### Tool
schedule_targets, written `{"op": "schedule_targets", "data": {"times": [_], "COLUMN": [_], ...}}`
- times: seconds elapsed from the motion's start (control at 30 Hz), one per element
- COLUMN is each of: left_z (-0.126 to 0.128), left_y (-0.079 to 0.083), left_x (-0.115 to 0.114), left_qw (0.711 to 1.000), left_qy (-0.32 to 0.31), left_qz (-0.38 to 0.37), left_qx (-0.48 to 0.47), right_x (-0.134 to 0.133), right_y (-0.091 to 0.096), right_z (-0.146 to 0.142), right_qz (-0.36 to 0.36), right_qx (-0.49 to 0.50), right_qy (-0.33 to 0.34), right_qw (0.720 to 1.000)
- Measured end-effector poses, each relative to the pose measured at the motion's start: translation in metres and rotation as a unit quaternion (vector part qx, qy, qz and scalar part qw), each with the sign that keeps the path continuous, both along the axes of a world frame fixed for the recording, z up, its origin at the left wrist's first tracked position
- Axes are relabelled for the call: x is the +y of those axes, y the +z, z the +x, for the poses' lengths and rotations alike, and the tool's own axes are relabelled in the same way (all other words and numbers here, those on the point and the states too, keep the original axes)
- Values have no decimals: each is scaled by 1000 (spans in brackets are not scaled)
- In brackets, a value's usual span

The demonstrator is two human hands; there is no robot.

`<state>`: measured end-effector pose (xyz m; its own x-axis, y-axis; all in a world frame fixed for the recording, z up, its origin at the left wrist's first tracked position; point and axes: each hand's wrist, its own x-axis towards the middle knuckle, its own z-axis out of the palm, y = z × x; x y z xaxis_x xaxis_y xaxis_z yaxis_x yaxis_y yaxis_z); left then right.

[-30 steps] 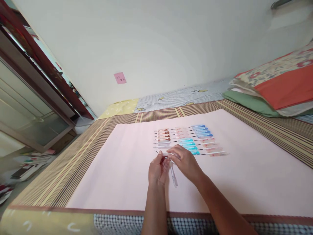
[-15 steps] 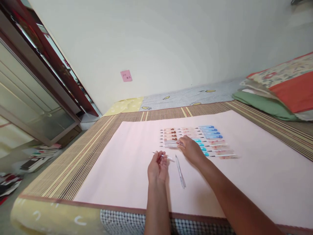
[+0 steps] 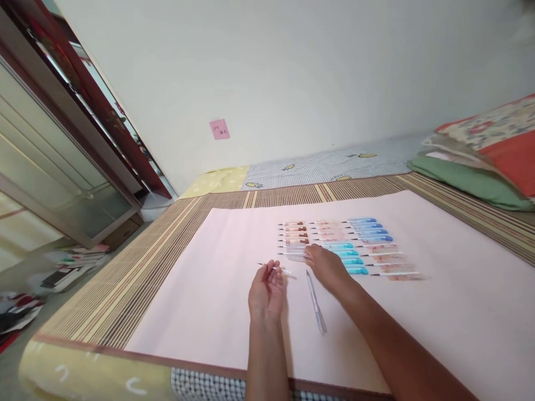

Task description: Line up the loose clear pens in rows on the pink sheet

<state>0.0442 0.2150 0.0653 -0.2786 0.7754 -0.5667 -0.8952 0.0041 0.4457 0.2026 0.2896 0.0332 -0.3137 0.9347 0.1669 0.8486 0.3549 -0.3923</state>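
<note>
My left hand (image 3: 266,292) is palm up above the pink sheet, its fingers closed on a thin white pen refill (image 3: 287,272) with a dark tip pointing left. My right hand (image 3: 329,267) reaches across to the bottom of the left group, its fingertips pinching the right end of a clear pen barrel (image 3: 296,258) that lies there. Above that barrel are pens with brown parts (image 3: 298,229) in a column, each beside a refill. Between my hands lies a clear pen (image 3: 315,303), slanted, tip away from me. My right hand partly hides the neighbouring turquoise pens (image 3: 351,262).
Blue pens (image 3: 368,225) and pinkish clear barrels with refills (image 3: 395,267) lie in further columns. The pink sheet (image 3: 188,289) covers a striped mat (image 3: 104,289) on a bed. Folded cushions (image 3: 468,178) sit at the right; a pink note (image 3: 219,129) is on the wall.
The view has shifted slightly, so the pens appear further right. The clear barrel at my right fingertips has been lowered by the bottom of the column. My left hand keeps the refill.
</note>
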Motion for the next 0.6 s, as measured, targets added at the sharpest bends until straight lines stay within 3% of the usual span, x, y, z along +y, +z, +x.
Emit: {"op": "schedule_targets", "data": {"times": [0.6], "left_z": [-1], "left_y": [5], "left_x": [-4], "left_qw": [1000], "left_qy": [3], "left_qz": [-11], "left_qx": [-5], "right_x": [0], "right_y": [-6], "right_z": [-2], "right_qz": [10], "right_qx": [-26], "right_qy": [-17], "right_qw": [999]}}
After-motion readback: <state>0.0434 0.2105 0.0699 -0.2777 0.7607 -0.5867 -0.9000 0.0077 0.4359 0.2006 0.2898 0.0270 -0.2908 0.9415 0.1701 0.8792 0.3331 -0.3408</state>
